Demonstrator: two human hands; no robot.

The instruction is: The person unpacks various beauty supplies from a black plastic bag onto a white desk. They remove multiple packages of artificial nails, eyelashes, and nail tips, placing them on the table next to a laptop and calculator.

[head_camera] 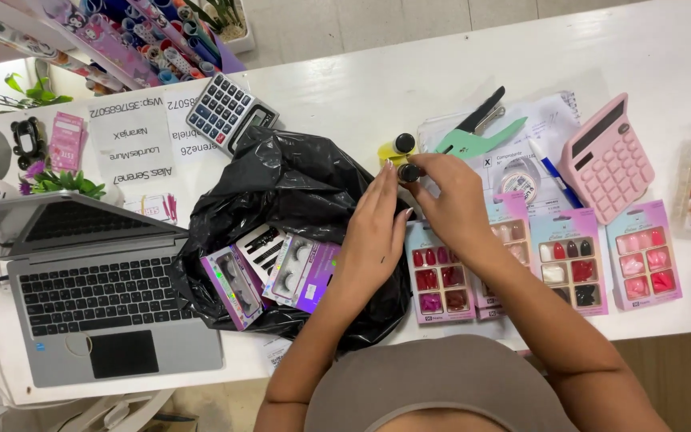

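Note:
My left hand (377, 228) and my right hand (449, 196) meet over the right edge of a crumpled black plastic bag (281, 188). Between their fingertips I hold a small bottle with a black cap (409, 172). Just behind it stands a small yellow bottle with a black cap (397, 147). Inside the bag lie boxes of false eyelashes (269, 268). Under my right wrist lie flat boxes of press-on nails (439, 282) in red and pink.
A grey open laptop (97, 304) sits at the left. A grey calculator (229, 112) lies behind the bag, a pink calculator (605, 156) at the right. A green stapler-like tool (481, 132), tape roll (520, 178) and more nail boxes (641, 256) lie on the white table.

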